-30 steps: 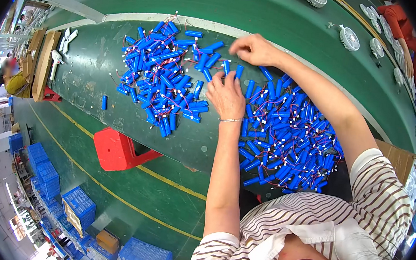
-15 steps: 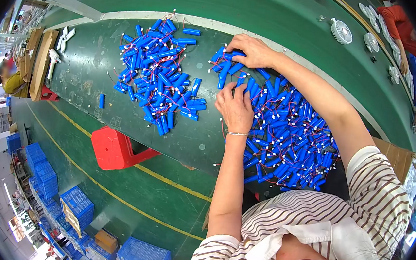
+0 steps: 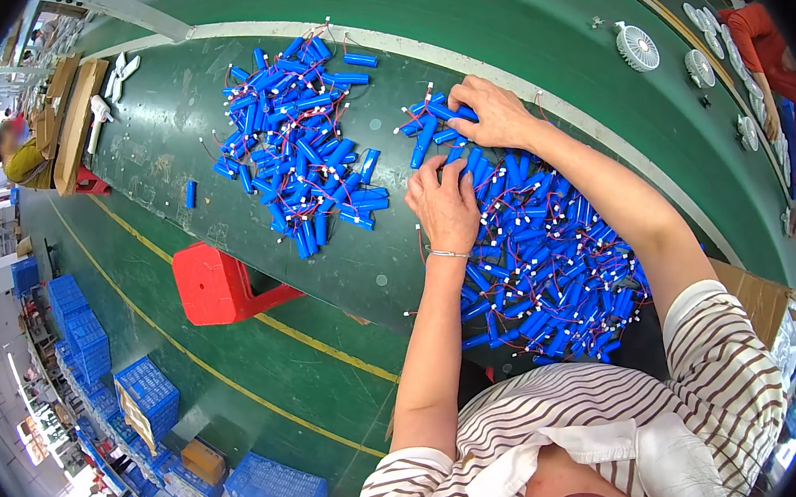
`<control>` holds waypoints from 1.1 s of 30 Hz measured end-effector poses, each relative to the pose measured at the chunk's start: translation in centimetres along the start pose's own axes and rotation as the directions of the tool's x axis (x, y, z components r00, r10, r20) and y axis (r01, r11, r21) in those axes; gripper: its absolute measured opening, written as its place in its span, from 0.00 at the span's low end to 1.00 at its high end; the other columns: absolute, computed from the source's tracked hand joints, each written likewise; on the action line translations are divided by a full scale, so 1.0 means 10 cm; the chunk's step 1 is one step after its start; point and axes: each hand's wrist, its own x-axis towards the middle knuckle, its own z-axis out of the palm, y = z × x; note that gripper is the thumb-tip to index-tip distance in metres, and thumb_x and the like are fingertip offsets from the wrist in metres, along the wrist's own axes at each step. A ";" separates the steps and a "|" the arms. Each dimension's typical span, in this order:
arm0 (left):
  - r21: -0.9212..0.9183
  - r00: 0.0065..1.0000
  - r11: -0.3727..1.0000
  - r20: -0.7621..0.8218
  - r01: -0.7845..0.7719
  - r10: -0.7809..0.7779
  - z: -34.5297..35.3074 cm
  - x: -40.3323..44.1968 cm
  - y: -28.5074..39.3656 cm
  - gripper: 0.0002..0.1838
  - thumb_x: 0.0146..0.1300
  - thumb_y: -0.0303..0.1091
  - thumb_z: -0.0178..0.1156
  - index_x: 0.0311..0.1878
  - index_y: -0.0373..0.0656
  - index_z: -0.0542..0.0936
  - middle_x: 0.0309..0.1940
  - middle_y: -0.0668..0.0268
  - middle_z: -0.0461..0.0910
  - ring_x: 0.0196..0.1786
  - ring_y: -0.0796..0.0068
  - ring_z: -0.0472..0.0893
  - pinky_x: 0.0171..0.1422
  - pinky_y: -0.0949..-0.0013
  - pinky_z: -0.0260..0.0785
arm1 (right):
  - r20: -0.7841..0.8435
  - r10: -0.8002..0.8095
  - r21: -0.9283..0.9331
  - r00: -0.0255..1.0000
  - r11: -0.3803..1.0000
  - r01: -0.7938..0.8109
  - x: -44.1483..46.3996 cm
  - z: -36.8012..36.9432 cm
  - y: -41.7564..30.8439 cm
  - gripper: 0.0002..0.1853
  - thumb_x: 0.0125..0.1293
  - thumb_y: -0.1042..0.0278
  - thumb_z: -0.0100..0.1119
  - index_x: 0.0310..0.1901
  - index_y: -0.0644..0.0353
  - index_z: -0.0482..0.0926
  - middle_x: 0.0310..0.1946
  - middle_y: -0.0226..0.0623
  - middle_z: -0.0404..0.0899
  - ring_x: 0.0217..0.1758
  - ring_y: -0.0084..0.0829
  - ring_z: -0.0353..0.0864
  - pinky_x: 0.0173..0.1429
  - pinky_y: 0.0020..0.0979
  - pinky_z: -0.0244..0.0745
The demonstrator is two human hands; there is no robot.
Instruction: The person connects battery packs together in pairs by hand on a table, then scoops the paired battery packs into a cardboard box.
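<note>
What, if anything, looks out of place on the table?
One blue cylinder lies alone near the green table's edge, which looks odd because the others are gathered in or near the smaller heap and the larger heap. I see no clear damage.

Bright indoor light, soft sheen on table [image 3: 158,119], left edge washed out, strong fisheye bending, rim dark.

The bare left hand [image 3: 445,207] points forward, fingers spread and curled, on a nearly straight arm; the bare right hand [image 3: 493,113] reaches inward, fingers bent, elbow flexed.
</note>
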 end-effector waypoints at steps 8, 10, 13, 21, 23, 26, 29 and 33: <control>-0.002 1.000 1.000 -0.001 -0.005 0.005 0.00 0.00 0.00 0.11 0.60 0.35 0.62 0.47 0.50 0.80 0.52 0.62 0.72 0.57 0.57 0.69 0.60 0.51 0.58 | -0.112 0.024 0.125 0.993 0.992 -0.010 -0.10 0.04 0.04 0.12 0.60 0.65 0.63 0.42 0.57 0.73 0.39 0.38 0.72 0.46 0.43 0.75 0.48 0.40 0.72; 0.002 1.000 1.000 -0.012 -0.008 0.008 0.00 0.00 0.00 0.12 0.60 0.35 0.62 0.47 0.50 0.80 0.52 0.62 0.72 0.57 0.57 0.69 0.60 0.51 0.58 | -0.112 -0.022 0.090 0.994 0.995 0.032 -0.15 0.03 0.04 0.11 0.60 0.66 0.62 0.42 0.57 0.73 0.40 0.38 0.72 0.45 0.43 0.75 0.47 0.39 0.72; 0.001 1.000 1.000 -0.001 0.001 -0.001 -0.01 0.00 0.00 0.12 0.60 0.35 0.62 0.47 0.50 0.80 0.52 0.62 0.72 0.57 0.57 0.69 0.60 0.51 0.58 | -0.108 -0.122 0.048 0.987 0.991 0.128 -0.19 0.02 0.07 0.09 0.61 0.68 0.61 0.41 0.56 0.74 0.39 0.37 0.72 0.44 0.42 0.75 0.46 0.39 0.73; 0.006 0.996 0.998 -0.070 -0.062 0.062 -0.08 0.02 0.00 0.15 0.56 0.36 0.65 0.48 0.50 0.80 0.56 0.57 0.70 0.60 0.54 0.67 0.63 0.49 0.56 | -0.059 -0.245 -0.078 0.968 0.968 0.240 -0.22 0.00 0.10 0.05 0.59 0.66 0.61 0.36 0.53 0.76 0.39 0.36 0.70 0.46 0.38 0.75 0.43 0.39 0.73; 0.053 0.984 0.993 -0.135 -0.109 0.116 -0.12 0.09 0.04 0.22 0.55 0.40 0.67 0.53 0.48 0.77 0.61 0.57 0.68 0.64 0.50 0.64 0.66 0.47 0.53 | -0.064 -0.243 -0.027 0.968 0.970 0.242 -0.24 0.00 0.12 0.06 0.58 0.67 0.62 0.36 0.53 0.76 0.40 0.36 0.70 0.46 0.38 0.74 0.43 0.39 0.73; 0.073 0.987 0.991 -0.112 -0.111 0.119 -0.06 0.23 -0.07 0.27 0.59 0.45 0.63 0.60 0.43 0.73 0.59 0.59 0.71 0.65 0.52 0.65 0.66 0.47 0.53 | -0.077 -0.243 -0.027 0.967 0.970 0.241 -0.25 -0.02 0.09 0.06 0.57 0.69 0.62 0.35 0.54 0.76 0.40 0.36 0.70 0.46 0.38 0.74 0.43 0.40 0.73; 0.048 0.992 0.994 -0.067 -0.102 0.105 -0.02 0.17 -0.19 0.26 0.61 0.44 0.63 0.60 0.46 0.74 0.61 0.60 0.71 0.65 0.55 0.66 0.66 0.49 0.54 | -0.053 -0.217 -0.018 0.975 0.976 0.216 -0.23 -0.04 0.10 0.06 0.55 0.71 0.61 0.35 0.54 0.75 0.40 0.37 0.70 0.47 0.39 0.74 0.44 0.41 0.72; 0.037 0.991 0.998 -0.120 -0.048 0.052 -0.07 0.23 -0.13 0.22 0.62 0.46 0.61 0.55 0.45 0.75 0.61 0.60 0.71 0.61 0.54 0.68 0.62 0.49 0.56 | -0.036 -0.162 0.029 0.986 0.986 0.163 -0.21 -0.09 0.11 0.09 0.52 0.72 0.58 0.36 0.57 0.72 0.37 0.39 0.72 0.44 0.42 0.75 0.44 0.43 0.71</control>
